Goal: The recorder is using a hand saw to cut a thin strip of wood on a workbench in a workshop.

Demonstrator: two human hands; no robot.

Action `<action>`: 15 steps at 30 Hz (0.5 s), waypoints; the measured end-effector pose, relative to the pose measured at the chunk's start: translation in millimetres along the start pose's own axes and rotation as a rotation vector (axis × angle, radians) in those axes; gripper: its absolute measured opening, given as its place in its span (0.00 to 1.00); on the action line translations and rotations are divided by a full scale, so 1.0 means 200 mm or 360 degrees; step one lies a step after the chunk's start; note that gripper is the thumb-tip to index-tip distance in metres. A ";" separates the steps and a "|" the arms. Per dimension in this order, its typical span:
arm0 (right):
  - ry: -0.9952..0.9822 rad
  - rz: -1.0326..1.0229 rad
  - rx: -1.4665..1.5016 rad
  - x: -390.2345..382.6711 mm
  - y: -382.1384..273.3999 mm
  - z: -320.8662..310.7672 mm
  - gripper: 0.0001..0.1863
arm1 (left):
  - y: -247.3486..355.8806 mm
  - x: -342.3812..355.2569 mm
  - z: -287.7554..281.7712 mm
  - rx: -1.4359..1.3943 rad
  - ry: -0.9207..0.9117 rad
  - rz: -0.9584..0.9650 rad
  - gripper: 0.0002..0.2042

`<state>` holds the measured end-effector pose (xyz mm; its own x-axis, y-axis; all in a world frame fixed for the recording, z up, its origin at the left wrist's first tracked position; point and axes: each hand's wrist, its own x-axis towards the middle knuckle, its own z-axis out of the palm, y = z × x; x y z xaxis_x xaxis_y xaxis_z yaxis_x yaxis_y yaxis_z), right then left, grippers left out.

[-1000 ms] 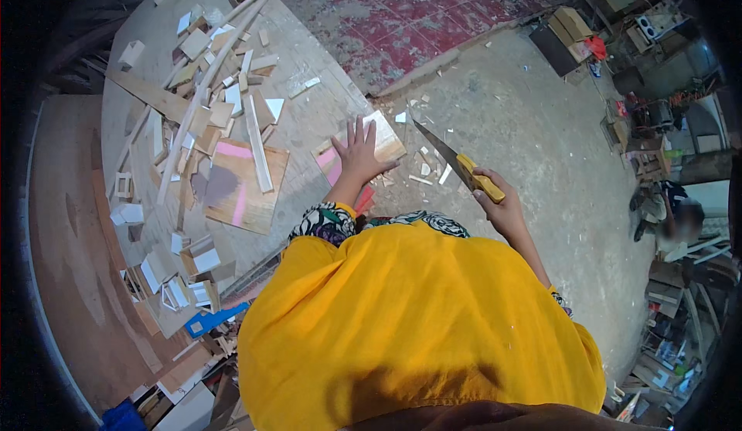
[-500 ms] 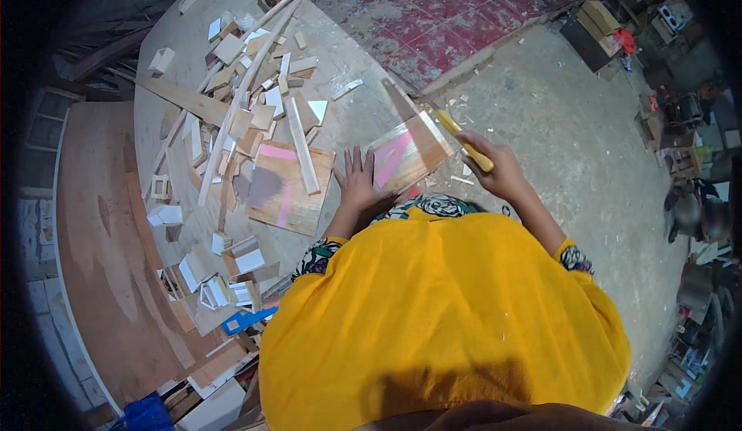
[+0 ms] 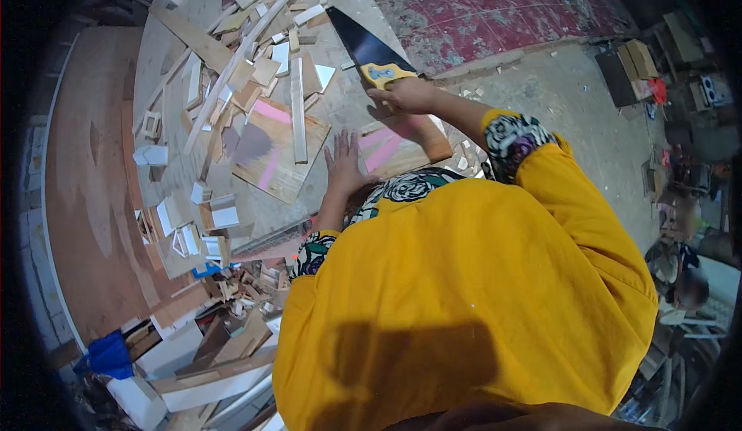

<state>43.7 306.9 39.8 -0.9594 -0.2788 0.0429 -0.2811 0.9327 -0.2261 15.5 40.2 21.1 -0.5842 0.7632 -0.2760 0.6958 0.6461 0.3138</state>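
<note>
My right hand is closed round the yellow handle of a handsaw, whose dark blade points away to the far left over the table. Under and beside that arm lies a flat wooden board with pink marks. My left hand is open with fingers spread, palm down at the board's left edge. To its left lies a second wooden board with pink marks and a grey shadow, and a narrow wooden strip rests across it.
Wood offcuts and small white-faced blocks crowd the table, with long battens among them. A large brown panel stands at the left. Scrap wood is piled below the table. Boxes sit on the floor at the far right.
My right hand has carried the saw left and forward, from beyond the board's right edge to over the table, with the blade now showing broadside. My left hand stays spread, and the view has shifted.
</note>
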 end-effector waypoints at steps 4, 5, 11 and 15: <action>-0.0061 -0.0115 0.0039 0.23 0.13 0.08 0.26 | 0.04 -0.05 0.03 0.0022 0.0056 -0.0157 0.59; -0.0081 -0.0140 0.0057 0.23 0.11 0.04 0.26 | 0.04 -0.07 0.04 0.0023 0.0076 -0.0246 0.59; 0.0334 0.0426 0.0480 -0.08 0.25 -0.16 0.24 | 0.11 -0.14 0.09 -0.0029 0.0149 -0.0469 0.54; 0.0057 0.0919 0.0860 -0.47 0.34 0.17 0.21 | 0.11 -0.15 0.11 0.0002 0.0185 -0.0528 0.50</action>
<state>115.0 389.4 -12.9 -0.9528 0.2316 -0.1963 0.3030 0.6845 -0.6631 57.1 31.2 16.1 -0.8220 0.5079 -0.2575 0.4608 0.8590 0.2233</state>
